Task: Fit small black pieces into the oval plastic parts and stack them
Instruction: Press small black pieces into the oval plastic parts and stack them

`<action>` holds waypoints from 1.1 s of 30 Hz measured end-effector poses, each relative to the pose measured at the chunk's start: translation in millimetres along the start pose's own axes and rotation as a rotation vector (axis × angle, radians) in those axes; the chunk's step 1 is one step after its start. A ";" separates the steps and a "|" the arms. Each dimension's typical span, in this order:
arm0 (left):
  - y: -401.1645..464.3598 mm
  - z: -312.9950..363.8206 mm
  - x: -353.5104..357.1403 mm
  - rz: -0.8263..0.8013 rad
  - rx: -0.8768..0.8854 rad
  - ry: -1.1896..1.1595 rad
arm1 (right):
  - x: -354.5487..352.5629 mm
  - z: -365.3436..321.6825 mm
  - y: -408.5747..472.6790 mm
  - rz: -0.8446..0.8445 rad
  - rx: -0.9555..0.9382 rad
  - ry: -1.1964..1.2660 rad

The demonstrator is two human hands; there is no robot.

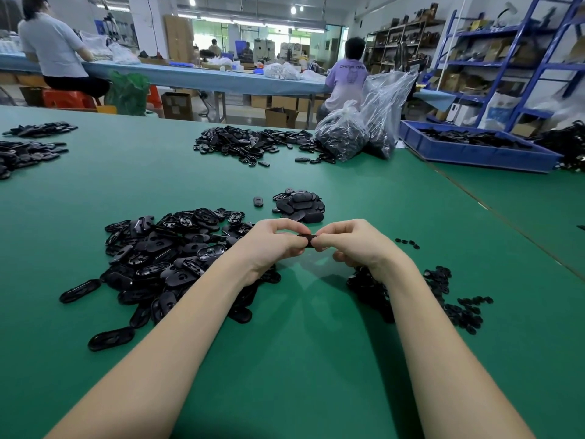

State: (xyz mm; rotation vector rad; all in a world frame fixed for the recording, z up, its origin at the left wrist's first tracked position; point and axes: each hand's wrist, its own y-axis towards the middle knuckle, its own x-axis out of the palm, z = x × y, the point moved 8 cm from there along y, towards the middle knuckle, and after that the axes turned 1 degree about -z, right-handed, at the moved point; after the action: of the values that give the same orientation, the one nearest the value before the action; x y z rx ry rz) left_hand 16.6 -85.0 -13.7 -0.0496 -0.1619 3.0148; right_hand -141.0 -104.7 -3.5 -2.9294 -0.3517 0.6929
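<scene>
One black oval plastic part [308, 240] is held above the green table between both hands. My left hand [272, 240] pinches its left end and my right hand [351, 242] pinches its right end; fingers hide most of it. A big loose pile of oval parts [164, 258] lies to the left, under my left forearm. Small black pieces [456, 299] are scattered at the right, partly behind my right wrist. A stack of oval parts [299, 205] sits just beyond my hands.
A lone oval part [258, 201] lies left of the stack. Farther back are another heap of parts [253, 145], two clear bags of parts [361, 134] and a blue tray [474, 148]. More piles lie at far left [25, 152]. Two people sit at the blue bench behind.
</scene>
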 end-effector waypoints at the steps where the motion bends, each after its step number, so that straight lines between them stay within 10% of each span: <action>1: 0.0 -0.3 0.2 0.002 0.002 0.012 | -0.3 0.4 -0.1 0.005 0.000 0.000; 25: 3.4 7.1 -13.4 0.136 0.078 0.233 | 4.1 -5.4 7.8 0.180 -0.126 -0.061; 33: -2.0 27.9 -11.8 0.146 0.343 0.536 | -5.1 1.0 5.3 0.131 -0.071 0.141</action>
State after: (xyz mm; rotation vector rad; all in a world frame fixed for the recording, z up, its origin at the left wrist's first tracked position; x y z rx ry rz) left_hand 27.4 -87.4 14.5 -0.8516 0.4217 2.9876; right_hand -144.8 -111.0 -3.0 -3.0691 -0.1749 0.4934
